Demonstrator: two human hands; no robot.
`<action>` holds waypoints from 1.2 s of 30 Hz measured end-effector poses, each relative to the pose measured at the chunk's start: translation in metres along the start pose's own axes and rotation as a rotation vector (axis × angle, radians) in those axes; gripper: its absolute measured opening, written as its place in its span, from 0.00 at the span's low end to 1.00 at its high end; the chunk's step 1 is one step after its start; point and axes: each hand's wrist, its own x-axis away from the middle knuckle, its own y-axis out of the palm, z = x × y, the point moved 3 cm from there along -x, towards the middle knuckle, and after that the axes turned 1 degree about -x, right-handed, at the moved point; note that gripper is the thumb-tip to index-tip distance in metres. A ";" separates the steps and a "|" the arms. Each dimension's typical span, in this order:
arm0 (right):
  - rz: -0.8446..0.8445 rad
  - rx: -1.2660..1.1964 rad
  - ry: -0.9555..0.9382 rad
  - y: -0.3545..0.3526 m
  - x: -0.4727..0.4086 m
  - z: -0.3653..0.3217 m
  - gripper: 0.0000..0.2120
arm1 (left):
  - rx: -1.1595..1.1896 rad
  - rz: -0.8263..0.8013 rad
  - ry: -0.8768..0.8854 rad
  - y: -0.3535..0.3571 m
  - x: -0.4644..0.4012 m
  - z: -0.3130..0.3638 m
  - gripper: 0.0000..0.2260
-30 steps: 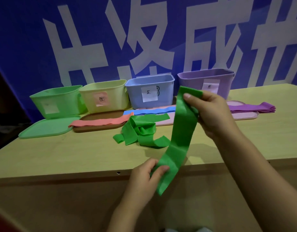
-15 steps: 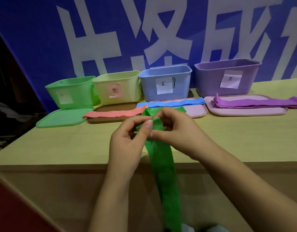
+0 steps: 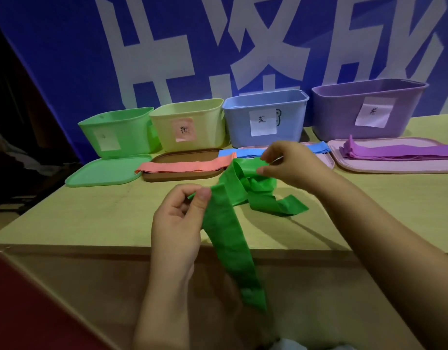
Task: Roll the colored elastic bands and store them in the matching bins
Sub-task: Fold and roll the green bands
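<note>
- The left hand (image 3: 178, 218) has its grip closed on the green band (image 3: 230, 238), thumb pressing the strip against curled fingers at the band's left edge, above the near part of the bench (image 3: 96, 213).
- The right hand (image 3: 291, 164) pinches the band's upper end between thumb and fingertips, where the strip curls over into a loose loop.
- From the left hand the band hangs down past the bench's front edge; more green strip lies crumpled on the bench under the right hand, one tail reaching right.
- Behind stand four bins in a row: green bin (image 3: 117, 132), yellow bin (image 3: 190, 123), blue bin (image 3: 266, 117), purple bin (image 3: 366, 108), each with a paper label.
- Before them lie a green lid (image 3: 101, 173), a brown lid (image 3: 182, 175) bearing a salmon band (image 3: 185, 167), a blue band (image 3: 243, 152) and a pink lid (image 3: 394, 168) carrying purple bands (image 3: 399, 153).
- The bench is pale yellow-green; a blue banner (image 3: 66, 59) with big white characters fills the wall behind.
- Half a second ago both hands met at the band's top end; now the left has dropped lower down the strip and the hands are apart.
</note>
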 end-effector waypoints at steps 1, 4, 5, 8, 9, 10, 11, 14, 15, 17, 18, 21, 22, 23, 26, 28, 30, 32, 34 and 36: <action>0.026 0.069 0.021 0.005 -0.014 0.003 0.16 | 0.010 0.002 -0.002 0.001 0.000 0.001 0.04; -0.024 0.259 0.005 0.030 -0.045 0.007 0.21 | -0.002 0.008 -0.008 0.002 0.000 -0.002 0.03; -0.052 0.315 0.003 0.036 -0.051 0.009 0.21 | 0.004 0.013 -0.014 0.002 0.000 -0.003 0.02; -0.098 0.400 0.011 0.042 -0.061 0.014 0.13 | 0.019 0.032 -0.016 -0.003 -0.001 -0.005 0.10; -0.079 0.355 0.018 0.039 -0.063 0.016 0.12 | 0.024 0.035 -0.015 -0.005 -0.001 -0.006 0.11; -0.052 0.265 0.036 0.034 -0.064 0.017 0.10 | 0.026 0.034 -0.010 -0.007 -0.001 -0.006 0.12; -0.025 0.137 0.064 0.028 -0.065 0.017 0.09 | 0.027 0.034 -0.011 -0.008 -0.001 -0.006 0.12; -0.013 -0.306 0.174 0.006 -0.060 0.011 0.05 | 0.026 0.056 -0.048 -0.008 -0.003 -0.009 0.13; -0.014 -0.406 0.199 0.000 -0.058 0.009 0.06 | 0.030 0.066 -0.062 -0.006 -0.004 -0.010 0.13; -0.008 -0.511 0.214 -0.011 -0.053 0.002 0.03 | 0.049 0.069 -0.082 -0.001 -0.005 -0.011 0.11; -0.003 -0.538 0.207 -0.016 -0.051 -0.001 0.04 | 0.058 0.065 -0.088 0.002 -0.006 -0.011 0.11; 0.045 -0.665 0.201 -0.030 -0.046 -0.008 0.05 | 0.072 0.031 -0.088 0.012 -0.006 -0.006 0.11; 0.066 -0.723 0.212 -0.035 -0.045 -0.009 0.04 | 0.077 0.016 -0.088 0.015 -0.007 -0.005 0.11; 0.077 -0.792 0.226 -0.040 -0.043 -0.011 0.04 | 0.080 0.001 -0.090 0.018 -0.007 -0.003 0.10; 0.081 -0.890 0.224 -0.053 -0.036 -0.015 0.04 | 0.062 -0.049 -0.139 0.025 -0.010 -0.003 0.11; 0.085 -0.812 0.204 -0.061 -0.030 -0.014 0.05 | 0.074 -0.076 -0.202 0.029 -0.011 -0.006 0.12; 0.070 -0.748 0.214 -0.065 -0.020 -0.009 0.07 | 0.105 -0.100 -0.252 0.034 -0.008 -0.006 0.14; 0.040 -0.795 0.237 -0.067 -0.009 -0.003 0.07 | 0.117 -0.108 -0.284 0.038 -0.006 -0.006 0.15; 0.026 -0.882 0.248 -0.069 0.001 0.002 0.05 | 0.093 -0.102 -0.324 0.042 -0.004 -0.005 0.16; 0.022 -0.980 0.254 -0.071 0.011 0.005 0.05 | 0.031 -0.086 -0.343 0.048 -0.003 -0.005 0.16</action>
